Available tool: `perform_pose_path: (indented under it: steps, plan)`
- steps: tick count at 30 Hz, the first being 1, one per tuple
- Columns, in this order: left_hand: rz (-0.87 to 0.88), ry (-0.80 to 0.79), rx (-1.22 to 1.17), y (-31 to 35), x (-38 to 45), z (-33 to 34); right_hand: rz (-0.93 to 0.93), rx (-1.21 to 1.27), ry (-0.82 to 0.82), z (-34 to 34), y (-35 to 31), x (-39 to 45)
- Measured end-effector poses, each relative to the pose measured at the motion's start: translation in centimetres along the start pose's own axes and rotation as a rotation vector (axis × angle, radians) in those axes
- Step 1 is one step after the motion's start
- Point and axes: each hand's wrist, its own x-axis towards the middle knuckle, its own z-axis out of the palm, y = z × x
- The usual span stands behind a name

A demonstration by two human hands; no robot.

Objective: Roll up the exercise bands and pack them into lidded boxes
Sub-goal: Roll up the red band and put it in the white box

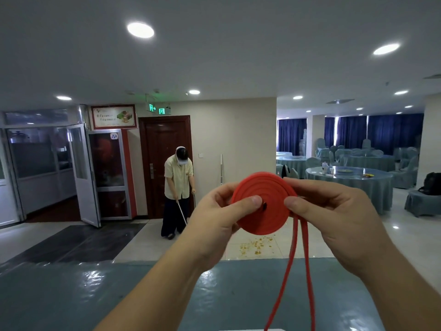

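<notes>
Both hands pinch a flat coiled red rubber exercise band (262,206) at chest height: left hand (214,218) thumb on its face, right hand (334,211) at its right edge. Two loose strands hang down over the glossy blue-grey bench (71,295). Beyond, a person (177,187) sweeps the tiled floor (250,242).

Band tails (296,271) hang below hands; table (71,295) beneath.
</notes>
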Motion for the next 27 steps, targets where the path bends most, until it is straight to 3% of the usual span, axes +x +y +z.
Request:
perform_pose_path:
  steps: [3, 10, 15, 20, 24, 27]
  plan:
    - [-0.024, -0.081, 0.237, 1.0, 0.0, -0.6, 0.016, -0.097, -0.052, -0.2, 0.0, 0.0]
    - [-0.050, -0.012, 0.014, -0.5, -0.5, -0.1, 0.076, 0.109, 0.019, 0.5, 1.1, -0.6]
    - [-0.065, -0.101, 0.266, 0.3, -0.3, -0.7, 0.067, 0.005, -0.025, 0.0, 1.1, -0.6]
    - [-0.044, -0.050, 0.159, -0.3, -0.5, -0.1, 0.092, 0.067, -0.004, -0.4, 1.6, -0.9]
    - [-0.063, -0.103, 0.297, -0.3, -0.4, -0.4, 0.072, -0.065, -0.087, -0.7, 1.1, -1.0]
    - [-0.049, -0.103, 0.253, -0.1, -0.2, -0.6, 0.070, -0.016, -0.043, -0.5, 1.3, -0.9]
